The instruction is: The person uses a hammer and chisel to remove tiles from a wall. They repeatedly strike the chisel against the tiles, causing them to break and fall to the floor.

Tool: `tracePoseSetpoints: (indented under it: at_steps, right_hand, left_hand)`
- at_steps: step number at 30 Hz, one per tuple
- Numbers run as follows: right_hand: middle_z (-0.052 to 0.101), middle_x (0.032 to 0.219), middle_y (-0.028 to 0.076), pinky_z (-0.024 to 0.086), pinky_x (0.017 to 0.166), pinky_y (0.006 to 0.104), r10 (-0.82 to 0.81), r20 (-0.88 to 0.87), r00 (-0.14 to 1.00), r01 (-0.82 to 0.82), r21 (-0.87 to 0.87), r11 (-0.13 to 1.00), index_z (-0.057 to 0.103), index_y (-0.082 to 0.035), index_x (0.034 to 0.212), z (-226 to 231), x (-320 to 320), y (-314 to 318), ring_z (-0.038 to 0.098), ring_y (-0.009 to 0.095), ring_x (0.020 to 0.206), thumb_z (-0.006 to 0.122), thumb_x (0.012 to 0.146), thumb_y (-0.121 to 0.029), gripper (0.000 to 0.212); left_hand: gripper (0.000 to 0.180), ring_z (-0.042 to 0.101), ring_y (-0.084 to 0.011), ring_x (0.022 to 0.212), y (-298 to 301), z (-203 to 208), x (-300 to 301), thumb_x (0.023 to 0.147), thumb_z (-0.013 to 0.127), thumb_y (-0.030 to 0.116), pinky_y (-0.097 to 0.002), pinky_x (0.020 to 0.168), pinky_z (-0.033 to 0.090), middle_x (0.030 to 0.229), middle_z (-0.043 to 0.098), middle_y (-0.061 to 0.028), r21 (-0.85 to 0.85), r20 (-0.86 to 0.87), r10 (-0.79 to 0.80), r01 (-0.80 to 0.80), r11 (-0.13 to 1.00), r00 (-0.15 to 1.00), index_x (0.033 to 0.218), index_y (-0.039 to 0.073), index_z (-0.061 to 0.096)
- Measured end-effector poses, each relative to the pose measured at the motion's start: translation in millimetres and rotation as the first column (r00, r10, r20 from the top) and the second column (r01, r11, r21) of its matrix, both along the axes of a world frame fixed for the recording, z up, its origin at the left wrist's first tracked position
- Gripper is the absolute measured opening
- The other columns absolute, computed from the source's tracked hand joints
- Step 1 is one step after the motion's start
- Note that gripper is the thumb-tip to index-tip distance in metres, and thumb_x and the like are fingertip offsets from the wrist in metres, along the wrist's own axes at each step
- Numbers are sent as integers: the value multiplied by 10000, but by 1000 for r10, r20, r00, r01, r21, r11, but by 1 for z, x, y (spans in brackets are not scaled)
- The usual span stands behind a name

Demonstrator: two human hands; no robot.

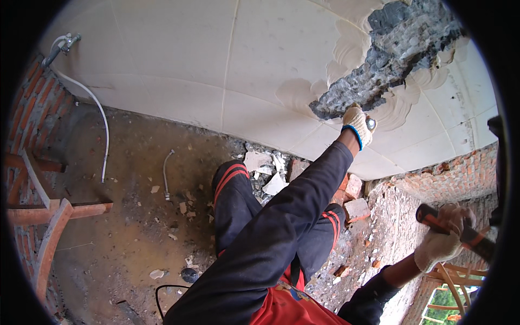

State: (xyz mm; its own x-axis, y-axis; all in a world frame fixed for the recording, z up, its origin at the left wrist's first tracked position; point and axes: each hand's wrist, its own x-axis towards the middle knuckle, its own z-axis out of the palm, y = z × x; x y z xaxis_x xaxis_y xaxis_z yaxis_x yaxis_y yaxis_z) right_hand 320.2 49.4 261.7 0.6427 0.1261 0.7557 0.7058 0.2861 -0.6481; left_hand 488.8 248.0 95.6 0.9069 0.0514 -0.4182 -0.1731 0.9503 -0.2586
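My left hand (356, 125), in a white knit glove with a blue cuff, is closed around a chisel (371, 124). Only the chisel's round metal butt shows clearly; its tip is hidden by the glove. The hand is at the lower edge of a rough grey broken patch (390, 59) in the white tiled wall (271, 49). Off to the right, my right hand (445, 235), also gloved, grips the orange and black handle of a hammer (430, 218). I cannot make out the hammer's head at the dark rim of the picture.
Broken tile pieces (275, 184) and bricks (356, 210) lie below the wall, by my knees. Muddy wet floor (130, 216) stretches left, with a short hose (165, 176) on it. A white hose (100, 108) hangs from a tap (66, 43). Wooden beams (51, 227) stand by the left brick wall.
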Motion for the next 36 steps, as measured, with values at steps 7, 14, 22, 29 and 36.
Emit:
tracePoseSetpoints:
  at_steps: [7, 14, 22, 29, 36]
  right_hand:
    - [465, 570, 25, 359, 402, 230, -469, -259, 844, 80, -805, 588, 512, -3, 749, -119, 28, 25, 430, 92, 443, 450, 645, 55, 134]
    - [447, 549, 7, 334, 340, 211, -181, -755, 630, -183, -371, 910, 438, -53, 782, -191, 1, -11, 381, 81, 373, 387, 682, -13, 119]
    - [439, 474, 15, 329, 339, 243, -542, -769, 339, -36, -586, 809, 469, -36, 671, -279, -71, -96, 415, 105, 353, 442, 693, 13, 59]
    - [444, 492, 10, 337, 332, 251, -626, -763, 161, -26, -637, 770, 485, -36, 730, -311, -126, -115, 411, 109, 345, 426, 666, 36, 113]
    - [444, 492, 1, 322, 340, 245, -600, -787, 144, 7, -605, 796, 496, -33, 745, -314, -133, -120, 412, 97, 358, 453, 678, 33, 104]
  left_hand:
    - [68, 512, -127, 587, 6, 1, -1, 869, 476, 220, -303, 512, 487, 689, 510, 18, -107, 52, -45, 51, 993, 998, 820, 205, 520]
    - [271, 461, -104, 471, 31, -37, -41, 882, 451, 222, -252, 454, 431, 546, 458, 20, 167, 311, -173, 126, 978, 934, 618, 160, 459]
    - [421, 484, -138, 472, -2, -137, -123, 920, 358, 448, -251, 430, 409, 603, 527, -15, 611, -89, -448, 404, 681, 889, 825, 85, 550]
    - [354, 417, -82, 426, -16, -108, -111, 932, 366, 400, -209, 365, 328, 559, 425, 27, 750, 6, -424, 276, 601, 906, 833, 94, 514]
    - [256, 458, -126, 501, -18, -22, -71, 939, 381, 323, -231, 423, 381, 618, 477, -35, 715, 79, -290, 148, 683, 954, 881, 98, 488]
